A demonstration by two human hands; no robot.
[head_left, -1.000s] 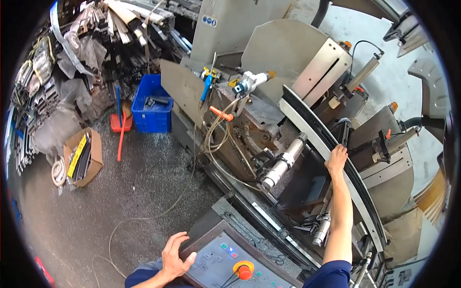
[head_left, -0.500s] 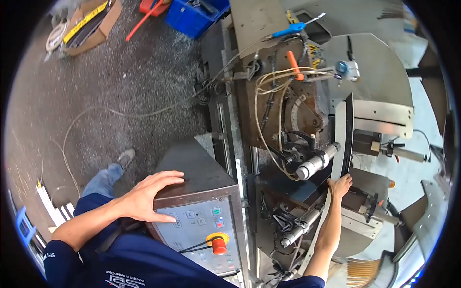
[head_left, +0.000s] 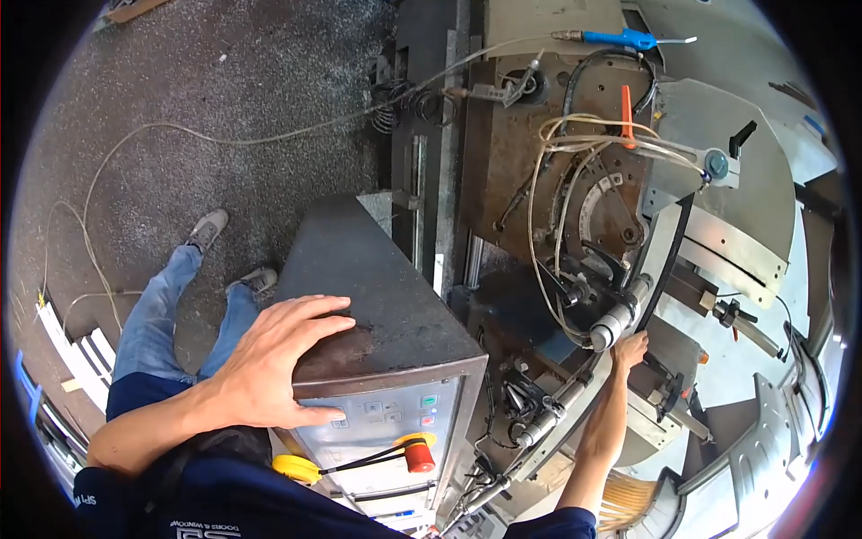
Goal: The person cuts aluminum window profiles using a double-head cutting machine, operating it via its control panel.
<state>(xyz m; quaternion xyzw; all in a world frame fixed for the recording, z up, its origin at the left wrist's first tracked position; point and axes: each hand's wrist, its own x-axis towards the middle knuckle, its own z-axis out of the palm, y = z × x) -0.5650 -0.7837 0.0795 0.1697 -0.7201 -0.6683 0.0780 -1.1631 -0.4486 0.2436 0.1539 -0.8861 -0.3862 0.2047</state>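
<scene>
My left hand (head_left: 269, 368) rests over the corner of the machine's control box (head_left: 377, 269), fingers spread on its dark top. Its thumb lies against the button panel (head_left: 386, 409), near a small button. My right hand (head_left: 631, 350) is closed around a long white and black profile (head_left: 662, 235), which lies slanted across the machine; the fingertips are partly hidden. Close to this hand, a silver clamp cylinder (head_left: 620, 316) points at the profile. A red emergency stop button (head_left: 418, 456) juts from the panel, with black cords by it.
A blue air gun (head_left: 620, 39) lies at the back of the machine, its hose running across the floor (head_left: 269, 81). An orange lever (head_left: 627, 112) and looped air tubes stand above the brown plate. A second clamp cylinder (head_left: 548, 418) sits nearer my body.
The view has shifted, bringing both feet into sight. My left hand stays on the control box and my right hand on the profile, which appears more slanted.
</scene>
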